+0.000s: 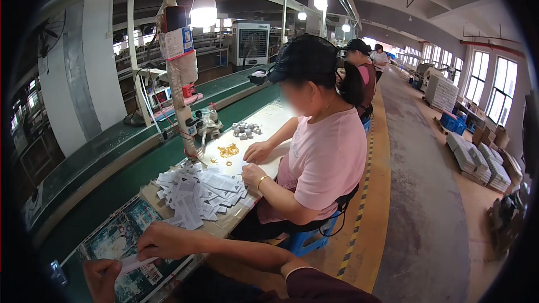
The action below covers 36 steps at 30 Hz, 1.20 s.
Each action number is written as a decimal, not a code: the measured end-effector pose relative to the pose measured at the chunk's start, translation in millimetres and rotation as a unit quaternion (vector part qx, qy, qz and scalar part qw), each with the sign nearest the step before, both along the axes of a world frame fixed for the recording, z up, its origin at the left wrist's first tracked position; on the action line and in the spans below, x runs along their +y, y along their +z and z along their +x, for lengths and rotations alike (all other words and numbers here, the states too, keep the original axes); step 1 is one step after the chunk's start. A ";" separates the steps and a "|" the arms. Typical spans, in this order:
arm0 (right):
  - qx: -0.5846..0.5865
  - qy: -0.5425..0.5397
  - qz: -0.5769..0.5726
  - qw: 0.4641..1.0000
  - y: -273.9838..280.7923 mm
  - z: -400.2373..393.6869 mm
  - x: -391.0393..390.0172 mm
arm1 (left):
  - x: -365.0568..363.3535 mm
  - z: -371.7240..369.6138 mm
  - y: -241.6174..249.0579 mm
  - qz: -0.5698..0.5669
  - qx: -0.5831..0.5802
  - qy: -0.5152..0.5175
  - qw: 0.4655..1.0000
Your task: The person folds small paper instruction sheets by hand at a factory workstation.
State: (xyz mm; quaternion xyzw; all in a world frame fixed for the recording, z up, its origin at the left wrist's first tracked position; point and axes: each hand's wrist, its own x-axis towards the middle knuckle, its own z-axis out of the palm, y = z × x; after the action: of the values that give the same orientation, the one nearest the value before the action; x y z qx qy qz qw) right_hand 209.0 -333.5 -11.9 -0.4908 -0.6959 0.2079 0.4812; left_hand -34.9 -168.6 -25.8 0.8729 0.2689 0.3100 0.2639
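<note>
My left hand (103, 278) is low at the front left, pinching one end of a small white paper slip (133, 263). My right hand (163, 240) is just above it, fingers curled over the slip's other end; its dark sleeve (320, 287) runs in from the right. Both hands hover over a colourful printed sheet (115, 239) on the bench. A loose pile of several white paper slips (197, 193) lies just beyond.
A co-worker in a pink shirt (325, 160) sits next to me, both hands on the bench (269, 118). Yellow bits (228, 150) and grey parts (246, 130) lie farther along. A taped pole (182, 78) stands by the green conveyor (112, 185). An aisle (421, 191) runs at right.
</note>
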 end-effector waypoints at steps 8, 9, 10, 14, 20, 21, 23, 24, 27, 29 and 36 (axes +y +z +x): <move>0.073 -0.066 -0.017 0.995 -11.6 72.1 -0.3 | 82.3 -96.3 -16.9 0.130 -0.129 0.214 0.959; 0.114 -0.058 -0.016 0.992 -11.3 78.0 0.6 | 127.7 -110.8 -49.6 -0.118 -0.274 0.126 0.946; 0.158 -0.034 -0.015 0.987 -10.2 75.4 9.1 | 160.7 -122.7 -77.3 -0.345 -0.401 0.040 0.848; 0.088 0.119 0.122 0.981 -8.7 27.3 51.0 | -9.7 -10.2 -29.0 -0.416 -0.361 -0.060 0.833; 0.160 0.374 0.073 0.911 12.8 -5.9 110.2 | -50.3 21.7 -6.5 -0.610 -0.381 -0.198 0.666; 0.138 0.389 0.103 0.905 11.2 -9.1 121.8 | -47.5 21.0 -13.5 -0.605 -0.389 -0.190 0.668; 0.160 0.388 0.039 0.907 6.5 -15.2 131.4 | -43.1 19.4 -28.4 -0.611 -0.398 -0.260 0.633; 0.179 0.373 -0.022 0.910 5.2 -19.1 135.5 | -40.6 18.5 -32.6 -0.618 -0.399 -0.257 0.627; 0.248 0.327 -0.035 0.911 14.0 -27.3 148.6 | -22.2 8.5 -26.8 -0.505 -0.315 -0.051 0.802; 0.264 0.302 -0.050 0.915 17.0 -29.1 158.6 | -5.7 -2.3 -21.9 -0.448 -0.336 0.032 0.828; 0.207 0.236 -0.117 0.942 -2.2 -34.1 203.3 | 32.8 -5.1 24.1 -0.055 -0.289 0.194 0.936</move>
State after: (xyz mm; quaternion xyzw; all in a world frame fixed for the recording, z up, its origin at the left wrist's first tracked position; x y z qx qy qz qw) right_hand 174.9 -130.2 -14.1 -0.3113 -0.6474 0.4928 0.4910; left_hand -40.0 -135.8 -1.7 0.6605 0.3617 0.5788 0.3128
